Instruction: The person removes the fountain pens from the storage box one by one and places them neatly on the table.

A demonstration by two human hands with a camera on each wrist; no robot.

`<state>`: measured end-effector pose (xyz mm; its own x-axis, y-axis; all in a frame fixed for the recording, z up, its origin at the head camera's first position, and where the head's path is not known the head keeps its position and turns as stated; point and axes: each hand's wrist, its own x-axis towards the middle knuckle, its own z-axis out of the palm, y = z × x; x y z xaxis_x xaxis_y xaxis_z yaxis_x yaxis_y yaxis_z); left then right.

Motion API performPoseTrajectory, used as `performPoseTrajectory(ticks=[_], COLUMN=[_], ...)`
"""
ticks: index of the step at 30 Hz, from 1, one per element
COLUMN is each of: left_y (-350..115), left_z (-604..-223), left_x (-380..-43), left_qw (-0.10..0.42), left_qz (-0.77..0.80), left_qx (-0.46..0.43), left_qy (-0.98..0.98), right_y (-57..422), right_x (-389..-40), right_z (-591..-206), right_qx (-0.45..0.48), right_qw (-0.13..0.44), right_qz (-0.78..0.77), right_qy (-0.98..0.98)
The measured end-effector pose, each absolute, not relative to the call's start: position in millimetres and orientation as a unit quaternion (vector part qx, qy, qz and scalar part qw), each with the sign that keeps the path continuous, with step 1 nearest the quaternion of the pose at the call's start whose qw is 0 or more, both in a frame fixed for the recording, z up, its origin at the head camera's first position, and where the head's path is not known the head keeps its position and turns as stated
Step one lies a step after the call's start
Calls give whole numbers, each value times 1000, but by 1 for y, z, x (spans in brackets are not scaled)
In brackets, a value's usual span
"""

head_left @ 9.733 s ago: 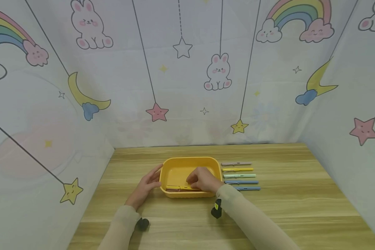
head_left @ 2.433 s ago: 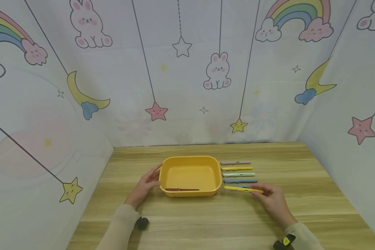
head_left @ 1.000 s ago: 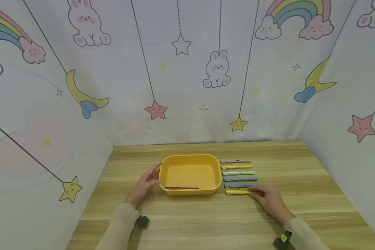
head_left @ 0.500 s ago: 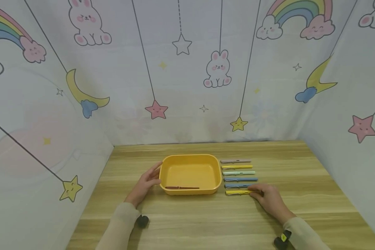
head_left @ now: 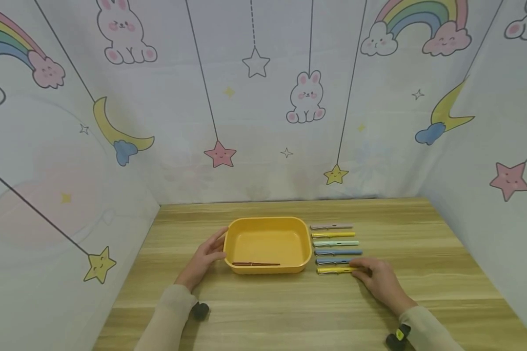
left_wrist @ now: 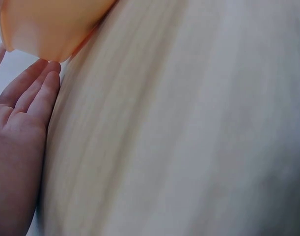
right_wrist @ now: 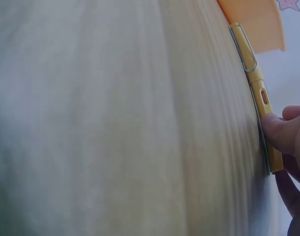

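Note:
In the head view my right hand (head_left: 381, 282) pinches the back end of a yellow fountain pen (head_left: 334, 270), lying on the table at the near end of a row of pens. The right wrist view shows the thumb on this yellow pen (right_wrist: 260, 93), its metal clip pointing toward the tray. At the left side of a yellow tray (head_left: 268, 269), my left hand (head_left: 202, 261) touches the wall with nearly straight fingers. The left wrist view has these fingertips against the orange-looking tray wall (left_wrist: 46, 34). A dark red pen (head_left: 255, 264) lies inside along the tray's front wall.
Beyond the held pen, the row has two blue pens, the farther one (head_left: 338, 252) fully visible, then a mint green pen (head_left: 335, 243), a yellow pen (head_left: 333, 235) and a greyish pink pen (head_left: 331, 226). Printed curtains (head_left: 263, 122) surround the wooden table (head_left: 263, 312).
My right hand took the yellow pen out of the tray, carried it right and set it down at the row's near end. The left hand stayed at the tray; the last second shows hardly any movement.

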<state>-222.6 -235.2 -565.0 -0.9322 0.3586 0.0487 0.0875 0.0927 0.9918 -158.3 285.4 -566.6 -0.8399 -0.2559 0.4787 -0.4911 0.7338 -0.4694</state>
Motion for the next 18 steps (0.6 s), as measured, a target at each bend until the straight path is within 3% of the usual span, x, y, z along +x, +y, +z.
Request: performPoseTrajectory(ticks=[8,18], left_y=[-235,-236], left_z=[-563,-566], left_x=[-221,-223], left_qw=[106,103], left_qz=[656,656], left_qx=[152,158], left_qy=[731,731], right_y=[287,274], right_x=[-159,-171], right_z=[-558,-533], right_qx=[205,179], right_qw=[205,159], right_qz=[284,339], right_qy=[-914,-910])
